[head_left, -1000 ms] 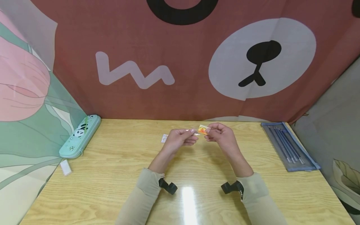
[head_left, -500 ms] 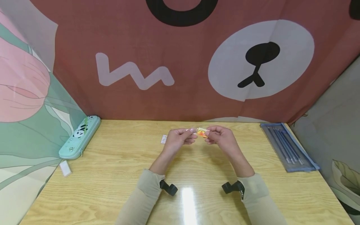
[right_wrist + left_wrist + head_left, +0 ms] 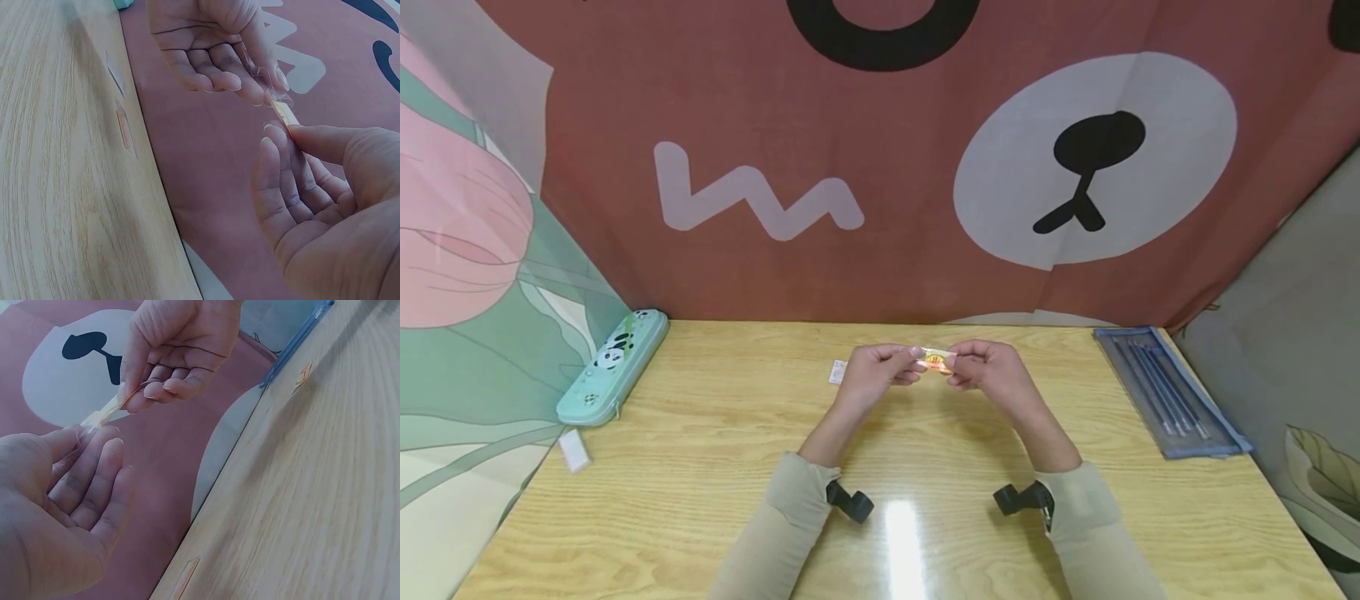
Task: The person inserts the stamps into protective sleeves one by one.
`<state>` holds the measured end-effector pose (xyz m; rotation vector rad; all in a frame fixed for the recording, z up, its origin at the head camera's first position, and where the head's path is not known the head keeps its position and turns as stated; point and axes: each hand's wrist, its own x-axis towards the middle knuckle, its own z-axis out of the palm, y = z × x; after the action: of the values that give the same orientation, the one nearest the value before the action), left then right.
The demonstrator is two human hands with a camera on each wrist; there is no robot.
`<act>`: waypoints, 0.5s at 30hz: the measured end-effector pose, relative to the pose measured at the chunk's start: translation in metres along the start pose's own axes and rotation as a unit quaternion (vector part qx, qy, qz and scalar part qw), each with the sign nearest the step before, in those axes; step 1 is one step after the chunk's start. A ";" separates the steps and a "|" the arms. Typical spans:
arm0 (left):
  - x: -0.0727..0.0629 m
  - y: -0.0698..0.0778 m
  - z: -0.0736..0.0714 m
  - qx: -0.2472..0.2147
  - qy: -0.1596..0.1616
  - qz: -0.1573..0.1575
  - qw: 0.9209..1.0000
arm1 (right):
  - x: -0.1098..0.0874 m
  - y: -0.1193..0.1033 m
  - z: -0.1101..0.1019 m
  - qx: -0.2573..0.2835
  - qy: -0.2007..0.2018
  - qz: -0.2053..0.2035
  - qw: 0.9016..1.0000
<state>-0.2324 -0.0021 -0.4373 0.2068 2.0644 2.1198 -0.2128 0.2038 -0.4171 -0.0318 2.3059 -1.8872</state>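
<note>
Both hands are raised a little above the wooden table (image 3: 700,467), at its middle. Between them is a small yellow-and-orange wrapped piece (image 3: 937,359) with a clear film end. My left hand (image 3: 914,355) pinches its left end between thumb and forefinger, and my right hand (image 3: 958,358) pinches the right end. In the left wrist view the thin strip (image 3: 103,416) runs from the left hand (image 3: 84,434) up to the right hand (image 3: 140,394). In the right wrist view the piece (image 3: 284,114) shows between the left hand (image 3: 269,81) and the right hand (image 3: 290,132).
A mint panda pencil case (image 3: 613,364) lies at the table's far left. A blue see-through pouch of pens (image 3: 1168,390) lies at the far right. Small white scraps lie behind the left hand (image 3: 838,372) and off the left edge (image 3: 575,450). A bear-print cloth hangs behind.
Both hands have drawn slightly closer together and sunk a little toward the table. The wrapped piece has tipped flatter between the fingertips.
</note>
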 end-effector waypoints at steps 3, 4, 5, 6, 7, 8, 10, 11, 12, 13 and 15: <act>0.001 0.001 0.001 0.007 -0.002 0.006 1.000 | 0.000 -0.001 0.000 -0.001 -0.001 0.003 1.000; 0.001 0.001 0.001 0.010 -0.003 0.007 1.000 | 0.000 -0.001 0.000 -0.002 -0.001 0.004 1.000; 0.001 0.001 0.001 0.010 -0.003 0.007 1.000 | 0.000 -0.002 0.000 -0.001 0.000 0.006 1.000; 0.001 0.001 0.002 0.012 -0.003 0.007 1.000 | 0.000 -0.002 0.000 -0.002 -0.001 0.004 1.000; 0.001 0.001 0.002 0.013 -0.005 0.009 1.000 | 0.000 -0.002 0.000 -0.001 0.001 0.005 1.000; 0.001 0.001 0.002 0.012 -0.006 0.008 1.000 | 0.000 -0.002 0.000 -0.001 0.001 0.005 1.000; 0.001 0.001 0.002 0.007 -0.008 0.004 1.000 | -0.001 -0.002 0.000 -0.002 0.002 0.005 1.000; 0.001 0.001 0.001 0.004 -0.010 0.002 1.000 | 0.000 -0.001 0.000 -0.001 0.004 0.005 1.000; 0.000 0.001 0.001 0.002 -0.012 0.001 1.000 | 0.000 -0.001 0.000 -0.002 0.004 0.005 1.000; 0.000 0.001 0.001 0.001 -0.014 -0.002 1.000 | 0.000 -0.001 0.000 0.000 0.006 0.008 1.000; 0.000 0.001 0.001 -0.001 -0.017 -0.004 1.000 | -0.001 -0.001 0.000 0.001 0.004 0.007 1.000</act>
<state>-0.2318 -0.0012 -0.4363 0.2315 2.0396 2.0995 -0.2123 0.2041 -0.4160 -0.0080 2.3045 -1.8867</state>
